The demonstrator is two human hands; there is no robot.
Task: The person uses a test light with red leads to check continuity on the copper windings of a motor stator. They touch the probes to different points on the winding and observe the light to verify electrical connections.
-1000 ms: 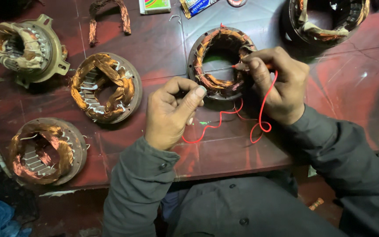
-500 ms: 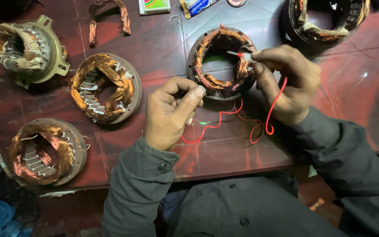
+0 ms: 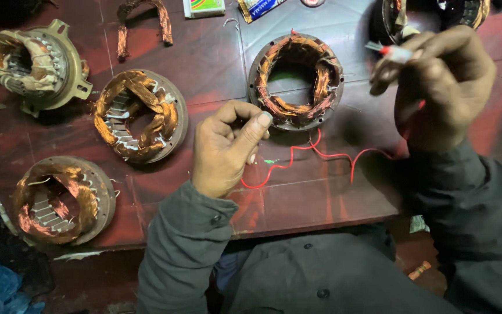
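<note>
A round motor stator (image 3: 296, 80) with copper windings lies on the red table (image 3: 204, 64) in front of me. My left hand (image 3: 228, 145) rests just left of it, thumb against the stator's near rim, fingers curled. My right hand (image 3: 437, 87) is raised to the right of the stator, pinching the white-sleeved end of a red wire (image 3: 315, 152). The wire trails down from that hand and curls over the table between my two hands.
Three more copper-wound stators sit at the left: one at far left back (image 3: 30, 64), one in the middle (image 3: 137, 116), one near the front edge (image 3: 59, 200). Another stator (image 3: 437, 14) is at back right. A loose copper coil (image 3: 143, 20) and small packets lie along the back.
My right hand has lifted up and to the right, away from the stator, pulling the red wire's end with it. The left hand has stayed in place.
</note>
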